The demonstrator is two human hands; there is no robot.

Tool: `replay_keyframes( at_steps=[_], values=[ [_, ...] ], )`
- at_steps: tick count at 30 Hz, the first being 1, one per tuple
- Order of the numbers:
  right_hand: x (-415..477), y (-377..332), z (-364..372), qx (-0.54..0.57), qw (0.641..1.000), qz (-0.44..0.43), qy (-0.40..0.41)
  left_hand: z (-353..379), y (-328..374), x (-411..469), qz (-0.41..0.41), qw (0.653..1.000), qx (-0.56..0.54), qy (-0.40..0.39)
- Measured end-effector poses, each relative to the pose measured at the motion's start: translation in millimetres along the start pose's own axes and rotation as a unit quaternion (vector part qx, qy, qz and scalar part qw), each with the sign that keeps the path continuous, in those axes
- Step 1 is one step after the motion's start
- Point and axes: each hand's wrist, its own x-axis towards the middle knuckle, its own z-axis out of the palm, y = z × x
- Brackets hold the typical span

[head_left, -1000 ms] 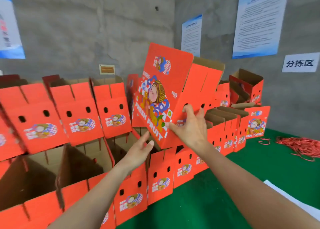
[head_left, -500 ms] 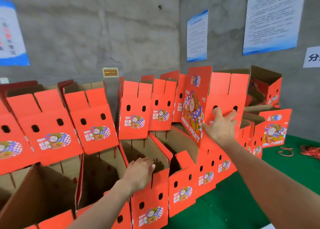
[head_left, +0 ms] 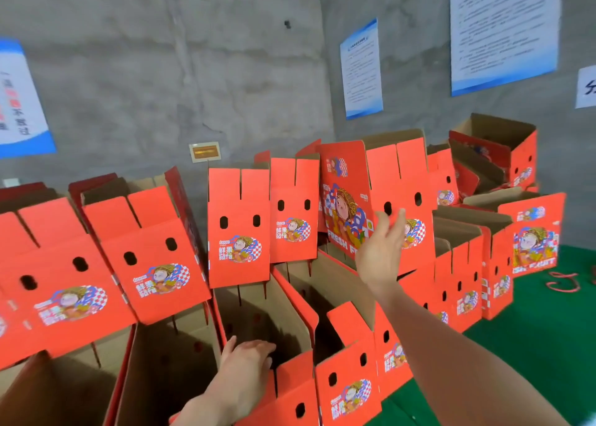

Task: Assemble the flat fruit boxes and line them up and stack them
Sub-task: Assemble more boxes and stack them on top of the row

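Likely light, stiff yet easily dented, the fruit box (head_left: pixel 406 174) stands above and right of the open box (head_left: pixel 290 309) whose rim the left hand (head_left: pixel 245 366) rests on, fingers relaxed, and the right hand (head_left: pixel 382 254), fingers spread, should probably take its side edges.

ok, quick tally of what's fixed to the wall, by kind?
Blue-edged posters: 3
White sign, cut off at the right edge: 1
Small yellow plaque: 1
Total: 5
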Motion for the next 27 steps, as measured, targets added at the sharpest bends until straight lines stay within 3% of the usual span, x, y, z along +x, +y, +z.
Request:
replay_keyframes(
  at_steps=[2, 4, 8, 13, 19, 24, 27],
  values=[
    [-10.7, -0.3, 9.0, -0.041, 0.997, -0.008, -0.065, -1.4, 0.9, -2.8, 0.0, 1.0, -0.015, 0.0],
    [-8.8, -1.0, 11.5, -0.067, 0.99, 0.037, -0.117, -2.6, 0.3, -5.4, 0.005, 1.0, -0.029, 0.001],
    [-3.4, -17.7, 5.2, -0.076, 0.982, 0.077, -0.153, -8.2, 2.2, -9.7, 0.006, 0.999, -0.048, -0.003],
    [-14.5, -48.5, -6.2, -0.038, 0.988, 0.053, -0.142, -13.0, 3.5, -18.4, 0.008, 0.999, -0.037, 0.003],
    [-56.7, -108.7, -24.3, 0.145, 0.984, -0.083, -0.055, -34.4, -2.3, -57.3, 0.056, 0.995, -0.074, 0.043],
    [-132.1, -160.3, -30.4, 0.255, 0.949, -0.163, -0.086, -48.6, -40.0, -176.4, 0.103, 0.966, -0.183, 0.152],
    [-183.3, -168.0, -26.5, 0.228, 0.933, -0.232, -0.153, -32.9, -97.5, -288.9, 0.035, 0.931, -0.203, 0.301]
  ],
)
